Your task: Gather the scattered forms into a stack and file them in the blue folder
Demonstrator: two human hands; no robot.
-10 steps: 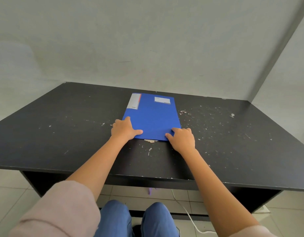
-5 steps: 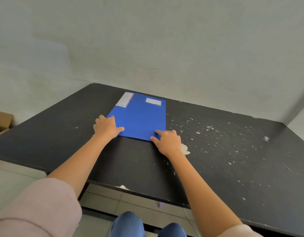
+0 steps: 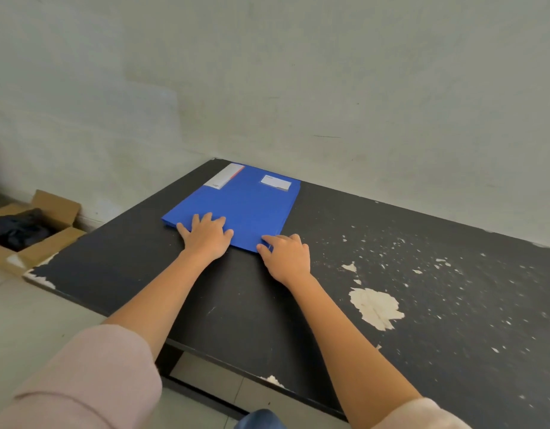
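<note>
The blue folder [image 3: 252, 205] lies closed and flat on the black table [image 3: 230, 308], near its far left corner by the wall. It has a white spine label and a small white label on the cover. My left hand [image 3: 207, 235] rests flat on the folder's near left part, fingers spread. My right hand [image 3: 287, 257] is at the near right corner, with thumb and forefinger pinching the edge. No loose forms are in sight on the table.
The tabletop is worn, with a large peeled patch [image 3: 374, 306] and many pale chips to the right. An open cardboard box [image 3: 35, 230] with something dark inside sits on the floor left of the table. A plain wall runs behind.
The folder has slid to the far left part of the table with both hands on its near edge. My view has turned left, which brings the cardboard box into sight.
</note>
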